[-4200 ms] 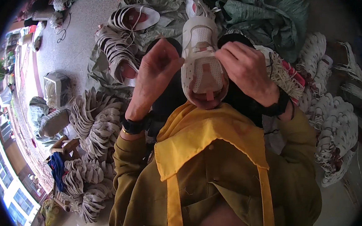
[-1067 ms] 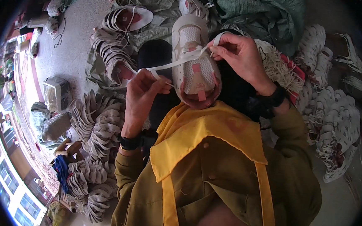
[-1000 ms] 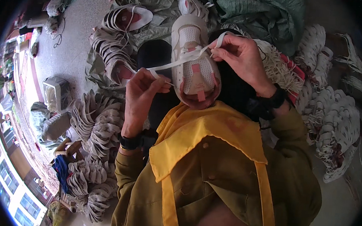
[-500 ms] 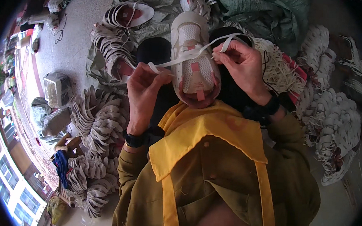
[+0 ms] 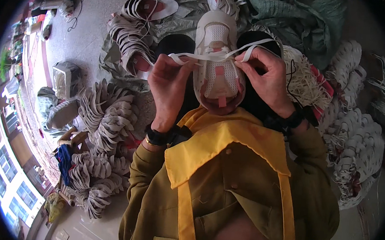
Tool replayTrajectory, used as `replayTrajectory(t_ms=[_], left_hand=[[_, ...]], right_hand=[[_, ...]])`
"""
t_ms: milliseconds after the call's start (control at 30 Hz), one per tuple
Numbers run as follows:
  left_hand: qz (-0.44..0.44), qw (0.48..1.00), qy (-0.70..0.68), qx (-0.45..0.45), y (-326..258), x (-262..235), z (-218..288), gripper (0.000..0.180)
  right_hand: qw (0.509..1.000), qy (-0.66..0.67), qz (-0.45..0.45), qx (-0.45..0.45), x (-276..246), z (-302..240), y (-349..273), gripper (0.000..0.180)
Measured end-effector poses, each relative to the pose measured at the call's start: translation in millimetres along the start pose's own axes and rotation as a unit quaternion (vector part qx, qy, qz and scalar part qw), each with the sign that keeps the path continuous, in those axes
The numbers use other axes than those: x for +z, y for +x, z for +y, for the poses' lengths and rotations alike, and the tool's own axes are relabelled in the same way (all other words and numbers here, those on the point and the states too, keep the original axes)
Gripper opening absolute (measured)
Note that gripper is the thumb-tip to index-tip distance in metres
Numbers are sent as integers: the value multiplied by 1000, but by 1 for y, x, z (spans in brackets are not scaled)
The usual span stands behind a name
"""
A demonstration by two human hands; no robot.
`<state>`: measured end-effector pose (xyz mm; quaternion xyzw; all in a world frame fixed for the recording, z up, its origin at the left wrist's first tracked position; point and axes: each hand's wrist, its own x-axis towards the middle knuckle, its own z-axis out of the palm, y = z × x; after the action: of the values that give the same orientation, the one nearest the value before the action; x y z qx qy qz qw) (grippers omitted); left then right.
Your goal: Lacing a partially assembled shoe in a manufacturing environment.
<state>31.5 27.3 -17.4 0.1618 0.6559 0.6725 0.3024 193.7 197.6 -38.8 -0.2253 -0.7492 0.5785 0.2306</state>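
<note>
Looking down at a big grey floor (image 5: 92,24). Seeing a large dark green sheet (image 5: 297,29) lying crumpled at the upper right. Wearing a brown jacket (image 5: 267,205) and, over it, a yellow apron (image 5: 229,162) with two straps. Seeing long wavy stacks of pale shoe parts (image 5: 108,114) sitting to the left of the body. Seeing a heap of white shoe parts (image 5: 358,149) lying well off to the right. Seeing a row of shoe uppers with pink insides (image 5: 131,35) lying at the upper left. Seeing a bundle of white strings (image 5: 302,78) lying just beside the right hand (image 5: 269,76).

Having one pale shoe (image 5: 219,82) resting between two dark knees (image 5: 175,45), toe pointing away, opening facing the apron. Having the left hand (image 5: 168,89) hovering at the left side of the shoe, and the right hand hovering at its right side. Wearing a black band (image 5: 158,136) on the left wrist.

Stretching a flat white lace (image 5: 217,58) across the top of the shoe. Pinching the lace between the left thumb and fingers. Pinching another bit of it with the right thumb and fingers, and seeing a bend of it curving over that hand.
</note>
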Motion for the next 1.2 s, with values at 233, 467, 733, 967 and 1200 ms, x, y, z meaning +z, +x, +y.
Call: replayTrajectory(t_ms=[233,467,733,967,1200], left_hand=[[-36,981,186,47,-4,6,17,13],[-77,861,434,252,-1,16,27,14],[-105,848,465,232,5,27,35,14],[-36,981,191,10,9,7,6,16],[27,966,243,79,2,19,8,19]], right_hand=[[1000,-12,15,-22,0,-2,1,10],[1000,0,4,10,-2,-4,1,10],[1000,-2,-6,19,-2,-3,0,12],[999,-12,35,34,0,-2,-2,16],[976,-147,66,-146,-1,-8,0,20]])
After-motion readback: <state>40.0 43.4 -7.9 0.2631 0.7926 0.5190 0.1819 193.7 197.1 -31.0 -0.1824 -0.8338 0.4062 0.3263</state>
